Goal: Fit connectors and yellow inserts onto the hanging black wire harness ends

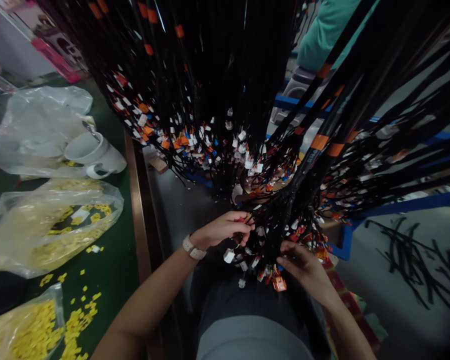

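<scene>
A big hanging mass of black wire harnesses (247, 100) with orange tape bands ends in many small white, orange and blue connectors (243, 150). My left hand (225, 229), with a pale wristband, pinches thin wires and a small connector at the bundle's lower end. My right hand (303, 267) reaches into the same cluster from the right, fingers curled among the wires just above an orange connector (279, 284). Whether the right hand grips one is hidden by the wires.
On the green table (112, 250) at left lie clear bags of small yellow parts (52, 225), loose yellow pieces (77, 315), a white mug (93, 152) and a crumpled plastic bag (41, 120). A person in a teal top (330, 30) stands behind. Loose black wires (412, 260) lie on the floor at right.
</scene>
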Action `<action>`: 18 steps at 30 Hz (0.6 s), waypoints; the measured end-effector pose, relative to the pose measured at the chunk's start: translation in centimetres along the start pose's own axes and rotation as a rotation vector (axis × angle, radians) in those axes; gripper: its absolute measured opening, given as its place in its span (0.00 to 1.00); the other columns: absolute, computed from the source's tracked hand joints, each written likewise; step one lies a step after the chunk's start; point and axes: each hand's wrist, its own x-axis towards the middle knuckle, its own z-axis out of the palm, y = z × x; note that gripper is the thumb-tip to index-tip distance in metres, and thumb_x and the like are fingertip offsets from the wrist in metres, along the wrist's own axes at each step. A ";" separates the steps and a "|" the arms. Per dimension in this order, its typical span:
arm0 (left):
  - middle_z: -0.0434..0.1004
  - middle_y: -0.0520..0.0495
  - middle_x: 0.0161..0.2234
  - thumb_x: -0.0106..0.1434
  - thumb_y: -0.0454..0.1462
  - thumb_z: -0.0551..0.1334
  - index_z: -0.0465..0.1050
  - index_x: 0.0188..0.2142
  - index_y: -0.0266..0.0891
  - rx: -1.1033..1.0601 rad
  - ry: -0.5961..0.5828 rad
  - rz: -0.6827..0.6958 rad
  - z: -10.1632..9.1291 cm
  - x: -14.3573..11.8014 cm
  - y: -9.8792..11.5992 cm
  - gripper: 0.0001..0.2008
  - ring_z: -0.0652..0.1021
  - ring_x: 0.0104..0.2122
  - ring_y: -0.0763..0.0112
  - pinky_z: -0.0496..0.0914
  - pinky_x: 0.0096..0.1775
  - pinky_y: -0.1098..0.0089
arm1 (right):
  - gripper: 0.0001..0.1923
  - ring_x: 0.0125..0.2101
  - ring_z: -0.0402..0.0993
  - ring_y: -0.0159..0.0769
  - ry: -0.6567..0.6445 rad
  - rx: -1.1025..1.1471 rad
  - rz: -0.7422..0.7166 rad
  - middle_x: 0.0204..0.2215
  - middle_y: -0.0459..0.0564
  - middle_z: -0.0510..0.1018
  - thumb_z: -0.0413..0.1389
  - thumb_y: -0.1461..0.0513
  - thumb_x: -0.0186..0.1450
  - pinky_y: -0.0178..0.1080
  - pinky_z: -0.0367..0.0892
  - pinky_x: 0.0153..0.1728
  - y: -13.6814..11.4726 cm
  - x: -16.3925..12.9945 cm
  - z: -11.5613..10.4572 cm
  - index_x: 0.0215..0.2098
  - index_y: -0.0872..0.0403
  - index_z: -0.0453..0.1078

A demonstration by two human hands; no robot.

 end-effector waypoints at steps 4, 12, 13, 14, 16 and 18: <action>0.67 0.53 0.22 0.55 0.37 0.59 0.64 0.31 0.35 -0.027 0.009 0.013 0.0 0.1 -0.1 0.07 0.69 0.21 0.78 0.60 0.26 0.75 | 0.14 0.28 0.70 0.36 -0.093 -0.046 0.038 0.27 0.45 0.74 0.63 0.54 0.53 0.36 0.66 0.31 -1.2 0.0 0.0 0.33 0.52 0.72; 0.62 0.56 0.20 0.53 0.35 0.58 0.64 0.31 0.36 -0.002 0.009 0.048 -0.5 0.5 -1.0 0.05 0.66 0.20 0.79 0.66 0.27 0.73 | 0.16 0.14 0.53 0.25 -0.099 0.315 0.373 0.15 0.39 0.63 0.62 0.49 0.52 0.30 0.50 0.14 -2.2 -0.1 0.0 0.27 0.53 0.71; 0.62 0.56 0.21 0.53 0.35 0.58 0.64 0.31 0.36 0.000 0.013 0.047 -0.6 0.5 -1.0 0.06 0.66 0.20 0.79 0.67 0.26 0.73 | 0.16 0.14 0.53 0.25 -0.088 0.350 0.397 0.15 0.39 0.63 0.63 0.49 0.51 0.30 0.49 0.13 -2.1 -0.1 0.0 0.29 0.53 0.71; 0.62 0.56 0.21 0.53 0.35 0.58 0.64 0.31 0.36 0.003 0.015 0.044 -0.6 0.6 -1.1 0.06 0.65 0.20 0.79 0.67 0.26 0.73 | 0.16 0.14 0.54 0.25 -0.080 0.388 0.420 0.16 0.40 0.65 0.64 0.50 0.51 0.30 0.50 0.14 -2.1 -0.1 0.0 0.29 0.53 0.72; 0.63 0.55 0.21 0.53 0.35 0.59 0.64 0.32 0.36 0.009 0.015 0.038 -0.7 0.6 -1.1 0.06 0.65 0.20 0.79 0.67 0.26 0.74 | 0.16 0.17 0.60 0.27 -0.066 0.465 0.474 0.18 0.42 0.69 0.66 0.52 0.49 0.30 0.55 0.16 -2.1 -0.1 -0.2 0.30 0.53 0.73; 0.62 0.55 0.21 0.54 0.35 0.59 0.65 0.32 0.36 0.014 0.012 0.036 -0.8 0.6 -1.1 0.06 0.65 0.20 0.79 0.67 0.26 0.74 | 0.17 0.21 0.66 0.29 -0.054 0.513 0.524 0.21 0.44 0.72 0.68 0.53 0.47 0.31 0.61 0.20 -2.2 0.0 -0.5 0.31 0.53 0.74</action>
